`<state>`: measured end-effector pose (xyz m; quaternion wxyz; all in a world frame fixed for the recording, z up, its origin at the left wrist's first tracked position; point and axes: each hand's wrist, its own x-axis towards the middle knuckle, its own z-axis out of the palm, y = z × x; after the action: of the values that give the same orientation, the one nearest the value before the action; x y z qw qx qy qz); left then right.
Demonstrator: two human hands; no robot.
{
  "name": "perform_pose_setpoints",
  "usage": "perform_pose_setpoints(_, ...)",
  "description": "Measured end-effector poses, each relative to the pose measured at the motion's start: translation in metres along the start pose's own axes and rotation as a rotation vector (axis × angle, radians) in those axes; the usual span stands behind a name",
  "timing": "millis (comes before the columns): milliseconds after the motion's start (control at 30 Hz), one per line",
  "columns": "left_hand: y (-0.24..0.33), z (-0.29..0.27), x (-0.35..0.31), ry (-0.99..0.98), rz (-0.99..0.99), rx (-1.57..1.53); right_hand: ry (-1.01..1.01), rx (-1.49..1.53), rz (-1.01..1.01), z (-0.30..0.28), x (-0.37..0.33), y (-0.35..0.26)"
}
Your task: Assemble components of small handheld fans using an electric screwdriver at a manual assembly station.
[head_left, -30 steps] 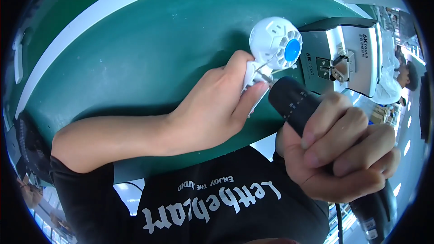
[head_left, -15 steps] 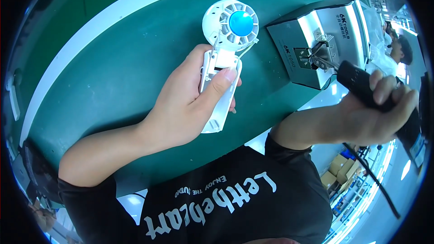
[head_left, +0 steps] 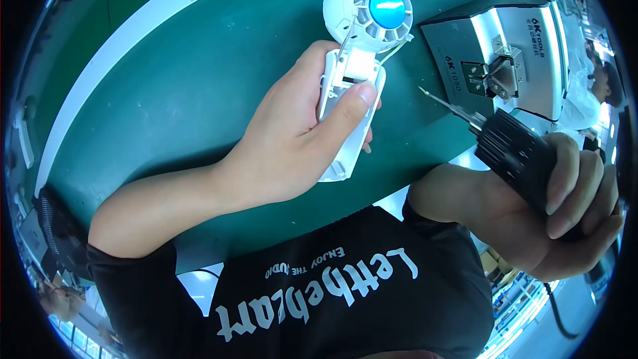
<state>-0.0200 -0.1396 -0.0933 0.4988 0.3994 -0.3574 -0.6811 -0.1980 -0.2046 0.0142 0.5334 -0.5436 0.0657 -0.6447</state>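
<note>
My left hand (head_left: 299, 116) is wrapped round the white handle of a small handheld fan (head_left: 382, 10), thumb pressed on the handle's opened inside. The fan's round white head has a blue centre and points away from me; thin wires run from the head down into the handle. At the right, my right hand (head_left: 565, 206) grips a black electric screwdriver (head_left: 515, 149). Its thin metal bit points up and left toward the fan, apart from it. A cord hangs below the tool.
A silver-grey screw feeder box (head_left: 478, 60) with a metal outlet on its front stands on the green table (head_left: 166, 106) at the right. The table has a curved white edge (head_left: 143, 16). Behind the box are clear plastic bags (head_left: 578, 90) and another person (head_left: 605, 83).
The screwdriver's bit has come away from the feeder's outlet, and my right hand has moved down toward me. The fan in my left hand now appears higher and farther right in view.
</note>
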Motion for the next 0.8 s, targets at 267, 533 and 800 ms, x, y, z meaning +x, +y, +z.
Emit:
perform_pose_setpoints(267, -0.001, 0.000, -0.001, -0.007, -0.018, 0.136, -0.067, -0.187, -0.038, 0.016, -0.009, 0.019)
perform_pose_setpoints(533, -0.002, -0.002, 0.002, -0.039, -0.001, 0.202, -0.118, -0.374, -0.021, 0.015, -0.017, 0.020)
perform_pose_setpoints(800, -0.002, 0.006, -0.003, -0.013, 0.021, 0.214, -0.052, -0.447, -0.007, 0.030, -0.024, 0.035)
